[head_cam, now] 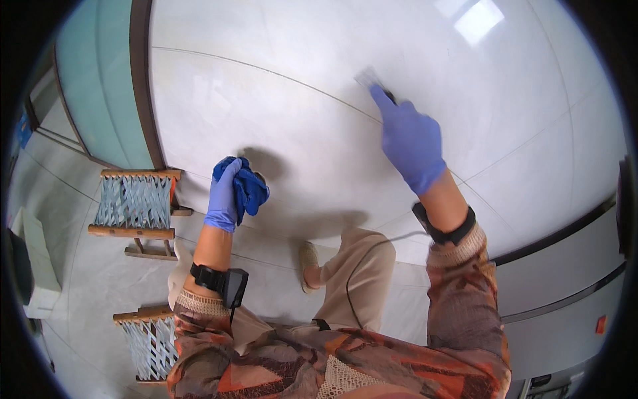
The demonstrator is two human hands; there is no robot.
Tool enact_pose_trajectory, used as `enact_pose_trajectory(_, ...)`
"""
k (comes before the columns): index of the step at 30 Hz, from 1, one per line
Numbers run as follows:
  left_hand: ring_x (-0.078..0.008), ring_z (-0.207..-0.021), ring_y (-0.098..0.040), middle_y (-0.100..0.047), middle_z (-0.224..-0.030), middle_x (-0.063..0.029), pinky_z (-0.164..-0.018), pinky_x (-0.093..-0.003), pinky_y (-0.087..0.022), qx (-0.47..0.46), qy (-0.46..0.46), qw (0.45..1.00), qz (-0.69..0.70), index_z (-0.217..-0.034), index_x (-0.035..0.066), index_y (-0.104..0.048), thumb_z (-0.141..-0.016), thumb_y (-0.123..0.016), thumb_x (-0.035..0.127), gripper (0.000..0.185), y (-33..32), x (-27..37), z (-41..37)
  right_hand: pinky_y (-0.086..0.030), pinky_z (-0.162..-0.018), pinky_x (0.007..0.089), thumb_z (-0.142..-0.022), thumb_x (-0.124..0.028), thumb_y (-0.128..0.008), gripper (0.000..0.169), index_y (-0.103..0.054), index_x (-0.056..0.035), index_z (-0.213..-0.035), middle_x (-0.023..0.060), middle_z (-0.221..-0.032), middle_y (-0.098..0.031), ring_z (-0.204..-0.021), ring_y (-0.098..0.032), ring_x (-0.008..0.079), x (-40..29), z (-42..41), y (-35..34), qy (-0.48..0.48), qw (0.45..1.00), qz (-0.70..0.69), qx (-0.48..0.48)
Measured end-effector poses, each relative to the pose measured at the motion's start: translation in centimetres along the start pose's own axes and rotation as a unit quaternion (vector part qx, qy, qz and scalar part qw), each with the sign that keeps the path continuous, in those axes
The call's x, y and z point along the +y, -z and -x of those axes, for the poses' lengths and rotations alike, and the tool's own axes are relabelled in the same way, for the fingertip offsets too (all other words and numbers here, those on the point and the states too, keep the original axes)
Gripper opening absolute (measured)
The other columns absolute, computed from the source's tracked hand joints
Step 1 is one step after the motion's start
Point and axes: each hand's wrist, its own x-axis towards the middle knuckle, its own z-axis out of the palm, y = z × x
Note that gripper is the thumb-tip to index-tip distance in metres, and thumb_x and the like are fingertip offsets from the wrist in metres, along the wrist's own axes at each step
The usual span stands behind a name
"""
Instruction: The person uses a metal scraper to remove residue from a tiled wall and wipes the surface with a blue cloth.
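My left hand (pixel 224 192), in a thin blue-violet glove, holds a bunched dark blue cloth (pixel 250 192) near the pale tiled wall (pixel 279 124). A shadow falls on the tiles beside the cloth. Farther up and to the right, my right hand (pixel 412 142), gloved alike, grips a small black-handled tool. Its flat, pale head (pixel 368 77) is blurred by motion, so I cannot tell whether it is a scraper or a brush. The index finger stretches along the tool towards that head, which is at or close to the tile surface by a dark joint line.
A wooden folding stool (pixel 133 202) with woven grey straps stands at left, with a second stool (pixel 149 344) below it. A dark-framed, teal-glazed door (pixel 102 85) borders the wall. Grey cabinet-like panels (pixel 558 284) lie at lower right. A cable (pixel 351 279) hangs from my right wrist.
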Motion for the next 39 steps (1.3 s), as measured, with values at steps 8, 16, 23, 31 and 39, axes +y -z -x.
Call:
enact_pose_trajectory(8, -0.0179, -0.065, -0.059, -0.059, -0.073, -0.0082, -0.062, -0.0284, -0.048, -0.010, -0.005, 1.000, -0.006, -0.087, 0.001, -0.057, -0.088, -0.057, 0.018, 0.017, 0.5, 0.6, 0.2, -0.051, -0.053, 0.0397, -0.080, -0.008, -0.050, 0.049, -0.052, -0.0163, -0.129, 0.0145, -0.078, -0.060, -0.059, -0.063, 0.0285, 0.4, 0.3, 0.3, -0.016, 0.998, 0.008, -0.068)
enact_pose_trajectory(16, -0.0185, -0.059, -0.058, -0.058, -0.068, -0.0074, -0.057, -0.0280, -0.048, -0.002, -0.016, 1.000, -0.009, -0.086, 0.001, -0.057, -0.088, -0.058, 0.016, 0.015, -1.1, 0.6, 0.5, -0.051, -0.054, 0.0395, -0.082, -0.008, -0.048, 0.047, -0.052, -0.0159, -0.129, 0.0151, -0.079, -0.061, -0.060, -0.063, 0.0280, -2.0, -2.9, 0.3, 0.017, 1.000, 0.010, -0.015)
enact_pose_trajectory(23, -0.0170, -0.071, -0.059, -0.061, -0.080, -0.0072, -0.067, -0.0282, -0.050, 0.035, -0.020, 0.999, 0.021, -0.094, 0.001, -0.059, -0.088, -0.059, 0.018, 0.018, 1.3, -0.3, -0.8, -0.051, -0.053, 0.0388, -0.082, -0.009, -0.048, 0.046, -0.052, -0.0164, -0.128, 0.0151, -0.078, -0.061, -0.060, -0.063, 0.0282, -0.4, 0.0, -0.1, -0.011, 0.996, 0.026, -0.086)
enact_pose_trajectory(31, -0.0169, -0.073, -0.059, -0.061, -0.083, -0.0063, -0.067, -0.0286, -0.049, 0.000, -0.015, 1.000, -0.013, -0.094, 0.002, -0.061, -0.087, -0.060, 0.020, 0.019, 0.7, 0.3, -0.5, -0.051, -0.053, 0.0389, -0.080, -0.009, -0.052, 0.050, -0.053, -0.0169, -0.129, 0.0148, -0.079, -0.061, -0.059, -0.063, 0.0277, -0.8, -0.7, -1.5, -0.003, 0.999, -0.004, -0.040)
enact_pose_trajectory(39, -0.0170, -0.072, -0.059, -0.061, -0.085, -0.0072, -0.066, -0.0291, -0.049, -0.009, -0.042, 0.999, 0.006, -0.094, 0.003, -0.059, -0.087, -0.060, 0.017, 0.016, 1.9, -0.8, -1.0, -0.051, -0.053, 0.0385, -0.080, -0.010, -0.052, 0.049, -0.053, -0.0165, -0.129, 0.0149, -0.079, -0.062, -0.058, -0.063, 0.0277, 1.2, 0.2, -1.1, -0.049, 0.994, 0.033, -0.095)
